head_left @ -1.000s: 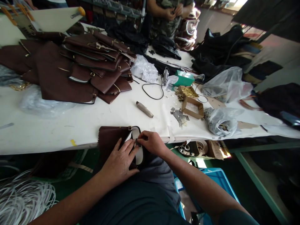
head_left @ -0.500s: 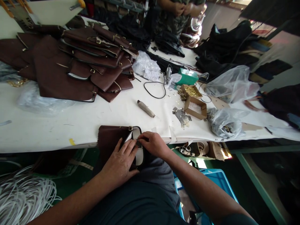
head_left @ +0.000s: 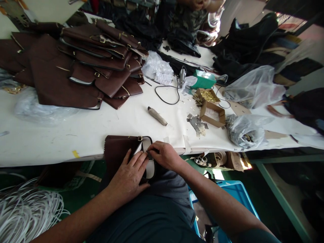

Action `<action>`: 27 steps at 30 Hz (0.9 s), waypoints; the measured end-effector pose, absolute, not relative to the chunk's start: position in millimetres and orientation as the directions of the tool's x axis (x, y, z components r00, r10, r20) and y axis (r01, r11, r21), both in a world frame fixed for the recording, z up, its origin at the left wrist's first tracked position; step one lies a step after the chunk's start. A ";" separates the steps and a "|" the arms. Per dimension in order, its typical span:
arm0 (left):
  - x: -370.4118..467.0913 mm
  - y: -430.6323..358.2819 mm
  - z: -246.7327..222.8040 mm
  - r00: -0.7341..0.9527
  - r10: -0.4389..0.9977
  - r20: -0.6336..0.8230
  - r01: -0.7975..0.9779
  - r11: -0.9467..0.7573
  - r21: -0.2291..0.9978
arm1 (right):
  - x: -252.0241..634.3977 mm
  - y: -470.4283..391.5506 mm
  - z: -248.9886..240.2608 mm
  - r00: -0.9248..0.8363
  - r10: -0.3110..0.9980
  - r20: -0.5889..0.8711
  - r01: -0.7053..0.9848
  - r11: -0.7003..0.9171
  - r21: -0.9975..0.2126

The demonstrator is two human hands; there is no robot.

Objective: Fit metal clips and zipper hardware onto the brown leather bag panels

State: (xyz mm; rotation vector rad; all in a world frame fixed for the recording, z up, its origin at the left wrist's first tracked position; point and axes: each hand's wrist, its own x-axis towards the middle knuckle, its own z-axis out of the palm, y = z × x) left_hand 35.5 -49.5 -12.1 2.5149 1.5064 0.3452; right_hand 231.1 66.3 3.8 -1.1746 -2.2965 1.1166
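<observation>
A dark brown leather bag piece with a zigzag-cut left edge, a small brass buckle and a pale lining lies over the table's front edge and my lap. My left hand rests flat on it with the fingers stretched out and somewhat apart. Close by its fingertips, my right hand is closed in a pinch over the lining. A small dark thing shows at the pinch, too small to name. A tan, tape-wrapped tool handle lies on the table beyond my hands.
Brown leather pieces are piled at the left. Farther right stand a carton of brass parts, an open carton, metal plates and a plastic bag. A blue crate is below right. Another person's hands show at the back.
The view has shifted slightly, with the table things a little displaced. My right fingers have moved slightly at the lining; my left hand stays on the leather bag piece.
</observation>
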 end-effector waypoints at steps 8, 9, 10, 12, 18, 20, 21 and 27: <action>37.0 -47.1 -10.9 0.462 0.884 0.073 0.842 -0.462 0.277 | 230.6 59.5 -5.7 -0.551 0.834 -0.025 0.567 0.353 -0.744; 37.1 -46.8 -9.8 0.462 0.885 0.065 0.844 -0.461 0.273 | 231.6 59.3 -6.1 -0.545 0.838 -0.026 0.567 0.345 -0.748; 37.2 -46.5 -8.6 0.463 0.885 0.058 0.846 -0.460 0.268 | 233.3 60.4 -5.4 -0.548 0.836 -0.032 0.558 0.338 -0.758; 37.4 -46.3 -6.1 0.470 0.882 0.041 0.847 -0.463 0.261 | 237.5 67.9 -0.8 -0.551 0.834 -0.022 0.527 0.327 -0.784; 38.9 -44.5 -4.5 0.471 0.882 0.015 0.851 -0.460 0.253 | 231.4 140.1 13.0 -0.288 0.918 0.271 0.682 0.396 -0.614; 39.0 -43.8 -5.4 0.471 0.882 0.015 0.851 -0.458 0.255 | 219.8 170.5 7.9 -0.290 0.930 0.225 0.795 0.365 -0.484; 38.9 -43.6 -5.7 0.471 0.882 0.017 0.851 -0.459 0.257 | 213.6 184.1 4.2 -0.304 0.935 0.181 0.833 0.353 -0.426; 37.7 -44.6 -5.1 0.468 0.883 0.029 0.847 -0.458 0.269 | 202.9 216.7 -6.3 -0.261 0.965 0.026 0.783 0.227 -0.580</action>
